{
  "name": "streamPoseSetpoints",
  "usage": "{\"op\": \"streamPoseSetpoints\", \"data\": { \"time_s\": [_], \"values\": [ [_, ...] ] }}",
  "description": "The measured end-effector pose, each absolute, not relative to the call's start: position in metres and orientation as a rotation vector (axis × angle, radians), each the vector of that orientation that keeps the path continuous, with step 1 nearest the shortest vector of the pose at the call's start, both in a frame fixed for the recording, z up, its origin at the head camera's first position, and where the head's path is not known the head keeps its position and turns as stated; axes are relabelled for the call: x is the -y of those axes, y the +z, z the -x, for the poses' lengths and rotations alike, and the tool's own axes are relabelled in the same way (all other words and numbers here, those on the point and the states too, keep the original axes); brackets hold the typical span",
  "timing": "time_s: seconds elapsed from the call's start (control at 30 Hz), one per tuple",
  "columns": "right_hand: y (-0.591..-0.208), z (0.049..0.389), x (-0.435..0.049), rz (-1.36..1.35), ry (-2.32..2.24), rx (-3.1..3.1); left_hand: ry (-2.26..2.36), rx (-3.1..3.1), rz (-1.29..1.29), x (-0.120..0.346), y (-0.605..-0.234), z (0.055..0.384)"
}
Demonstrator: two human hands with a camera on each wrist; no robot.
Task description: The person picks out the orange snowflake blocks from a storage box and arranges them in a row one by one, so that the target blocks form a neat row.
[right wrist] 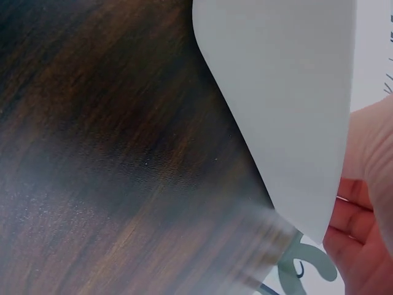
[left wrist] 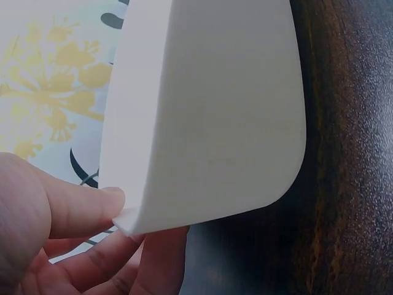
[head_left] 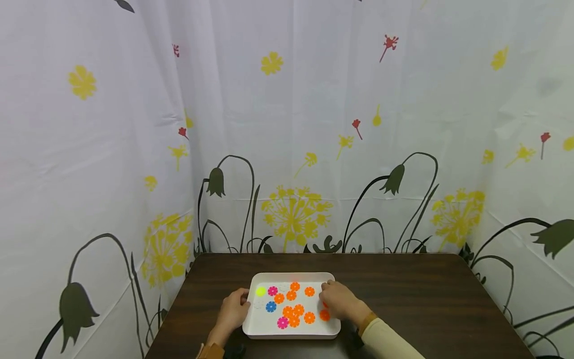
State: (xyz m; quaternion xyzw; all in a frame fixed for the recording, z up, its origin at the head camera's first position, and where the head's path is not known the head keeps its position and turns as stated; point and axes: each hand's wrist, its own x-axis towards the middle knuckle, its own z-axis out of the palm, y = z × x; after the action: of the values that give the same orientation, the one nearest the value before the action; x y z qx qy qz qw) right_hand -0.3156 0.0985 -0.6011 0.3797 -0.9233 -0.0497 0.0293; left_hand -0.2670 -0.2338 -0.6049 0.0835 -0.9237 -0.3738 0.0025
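A white rectangular tray [head_left: 314, 331] sits on the dark table, holding several small flower-shaped pieces. Most are orange [head_left: 309, 291], with a blue piece [head_left: 271, 306], a yellow-green piece [head_left: 261, 291] and two pink pieces [head_left: 282, 323]. My left hand [head_left: 234, 309] grips the tray's left rim; in the left wrist view its thumb [left wrist: 92, 209] lies over the edge and the fingers [left wrist: 163, 258] are beneath. Across the right rim reaches my right hand [head_left: 339, 300], fingers bent down inside the tray by orange pieces. In the right wrist view the tray wall [right wrist: 288, 104] hides the right fingertips.
The dark wood-grain table [head_left: 417, 299] extends to both sides of the tray and behind it. A white curtain [head_left: 314, 99] printed with flowers hangs around the table's back and sides.
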Motion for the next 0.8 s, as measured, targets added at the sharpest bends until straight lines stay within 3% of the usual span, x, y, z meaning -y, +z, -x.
{"op": "streamPoseSetpoints", "data": {
  "time_s": [0.43, 0.8],
  "values": [
    [-0.603, 0.318, -0.096, -1.159, -0.167, 2.825, -1.037, 2.918, -0.301, 0.226, -0.600, 0.268],
    [-0.599, 0.317, -0.114, -1.100, 0.328, 2.811, -1.017, 2.927, -0.315, 0.224, -0.600, 0.269]
  ]
}}
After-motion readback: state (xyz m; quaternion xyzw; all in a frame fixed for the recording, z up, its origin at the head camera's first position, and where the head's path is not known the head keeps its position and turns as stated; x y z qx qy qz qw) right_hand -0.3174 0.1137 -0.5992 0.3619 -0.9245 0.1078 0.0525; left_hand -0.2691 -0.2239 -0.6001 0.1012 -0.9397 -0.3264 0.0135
